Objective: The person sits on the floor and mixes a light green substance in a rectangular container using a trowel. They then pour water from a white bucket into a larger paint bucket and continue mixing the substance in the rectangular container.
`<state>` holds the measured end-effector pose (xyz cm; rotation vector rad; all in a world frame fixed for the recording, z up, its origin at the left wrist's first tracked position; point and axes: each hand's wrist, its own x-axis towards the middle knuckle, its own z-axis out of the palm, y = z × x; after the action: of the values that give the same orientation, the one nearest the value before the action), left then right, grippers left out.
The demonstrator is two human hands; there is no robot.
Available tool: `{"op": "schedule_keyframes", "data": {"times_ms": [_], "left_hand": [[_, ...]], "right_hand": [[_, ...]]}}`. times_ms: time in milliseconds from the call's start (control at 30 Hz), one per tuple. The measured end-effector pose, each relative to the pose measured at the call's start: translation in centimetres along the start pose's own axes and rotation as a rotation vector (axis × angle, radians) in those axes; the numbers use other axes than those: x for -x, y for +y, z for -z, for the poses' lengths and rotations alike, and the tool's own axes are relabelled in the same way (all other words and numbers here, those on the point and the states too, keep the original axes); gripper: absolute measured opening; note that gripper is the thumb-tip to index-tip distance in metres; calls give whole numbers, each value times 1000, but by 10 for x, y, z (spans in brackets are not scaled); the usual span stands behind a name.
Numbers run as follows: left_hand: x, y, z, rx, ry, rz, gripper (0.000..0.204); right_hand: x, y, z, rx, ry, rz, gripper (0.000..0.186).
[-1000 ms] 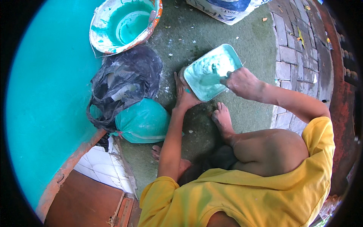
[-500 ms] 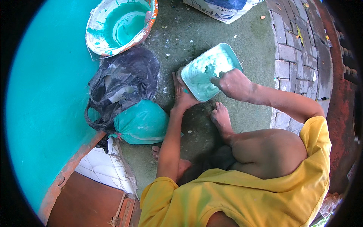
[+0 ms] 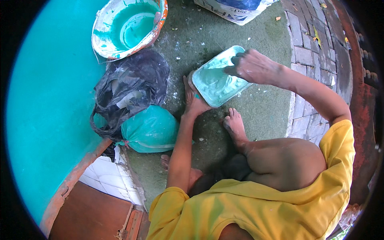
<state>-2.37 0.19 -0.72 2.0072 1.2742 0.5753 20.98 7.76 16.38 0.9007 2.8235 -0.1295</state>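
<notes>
A rectangular tub [image 3: 231, 97] with a pale rim sits tilted on the floor in front of me. Inside is a wet, pale green paste [image 3: 218, 80], thick and smeared up the walls. My left hand [image 3: 195, 101] grips the tub's left side, fingers along the wall and a green smudge on its back. Over the tub's far right part is my right hand [image 3: 258, 67], its fingers curled closed and pointing down toward the paste. What it holds, if anything, is hidden by the fingers.
A paint-stained bucket [image 3: 159, 30] with green liquid stands by the green wall [image 3: 52, 96]. Below it lie a black plastic bag [image 3: 146, 72] and a tied green bag [image 3: 150, 130]. A white-and-blue sack [image 3: 236, 16] is at the far edge. Paving bricks [image 3: 304, 74] run along the right.
My right hand has moved up and to the right across the tub, toward its far right corner. The paste's surface looks more spread. My left hand keeps its place.
</notes>
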Motion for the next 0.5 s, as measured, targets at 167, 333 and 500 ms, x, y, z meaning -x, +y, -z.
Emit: {"op": "schedule_keyframes", "data": {"times_ms": [167, 333, 500], "left_hand": [[1, 0, 4, 97, 5, 44, 134], [0, 2, 5, 234, 7, 78, 131], [-11, 28, 17, 132, 71, 23, 130]], "right_hand": [[-2, 26, -18, -55, -46, -84, 19], [31, 53, -15, 45, 59, -138, 9], [50, 56, -19, -20, -196, -235, 8]]}}
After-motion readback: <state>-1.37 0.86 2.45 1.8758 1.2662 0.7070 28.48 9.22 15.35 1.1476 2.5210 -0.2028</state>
